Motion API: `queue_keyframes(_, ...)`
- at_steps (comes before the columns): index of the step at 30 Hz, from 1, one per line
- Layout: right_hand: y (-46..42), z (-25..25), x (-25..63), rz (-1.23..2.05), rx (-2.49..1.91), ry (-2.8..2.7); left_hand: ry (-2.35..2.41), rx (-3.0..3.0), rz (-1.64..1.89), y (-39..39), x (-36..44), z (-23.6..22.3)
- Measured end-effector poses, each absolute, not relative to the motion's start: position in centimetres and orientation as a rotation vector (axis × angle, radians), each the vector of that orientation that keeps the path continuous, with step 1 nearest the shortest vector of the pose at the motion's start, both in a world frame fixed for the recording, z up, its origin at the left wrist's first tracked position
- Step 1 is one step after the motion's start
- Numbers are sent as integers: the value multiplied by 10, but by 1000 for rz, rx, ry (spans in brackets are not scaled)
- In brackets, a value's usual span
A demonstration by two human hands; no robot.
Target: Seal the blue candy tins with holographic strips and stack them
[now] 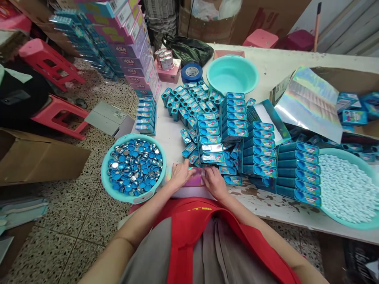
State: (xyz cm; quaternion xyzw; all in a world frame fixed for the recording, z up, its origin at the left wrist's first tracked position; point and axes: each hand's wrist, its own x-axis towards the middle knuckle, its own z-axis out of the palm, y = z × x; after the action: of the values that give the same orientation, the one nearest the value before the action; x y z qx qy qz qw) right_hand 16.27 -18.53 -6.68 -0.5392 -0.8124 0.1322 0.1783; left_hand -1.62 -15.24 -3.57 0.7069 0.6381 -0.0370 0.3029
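Observation:
My left hand (180,176) and my right hand (214,182) are at the near edge of the table, close to my apron. Between them lies a shiny pink-purple iridescent card (194,178). My left fingers are bent and closed on its left part, while my right fingers close on its right end. The fingertips partly cover the card, so whether it is flat or folded I cannot tell. Just beyond my hands stands a stack of small blue printed tins (209,138). Several loose blue tins (189,150) lie left of that stack.
At the left, a turquoise basin (104,173) holds many blue-and-silver caps. Another basin (328,215) on the right is full of small pale pieces. More tin stacks (299,173) stand rightward, near an iridescent sheet (310,102). Blue tape (192,72) and a turquoise basin (232,75) sit behind.

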Motion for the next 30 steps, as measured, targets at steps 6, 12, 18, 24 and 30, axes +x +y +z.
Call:
queue_keyframes(6,-190,-63,152,159,-1523,-2474,1607,1909,45,-153,-19,-34)
queue_keyframes(12,-205,-55,160,212,-1352,-2541,1626,1836,113,-152,-18,-38)
queue_keyframes(18,-194,-51,155,175,-1446,-2496,1557,1851,118,-149,-19,-39)
queue_keyframes(24,-199,-63,153,175,-1474,-2520,1557,1866,141,-151,-18,-40)
queue_keyframes(30,-204,-61,166,147,-1412,-2480,1589,1814,127,-146,-16,-39)
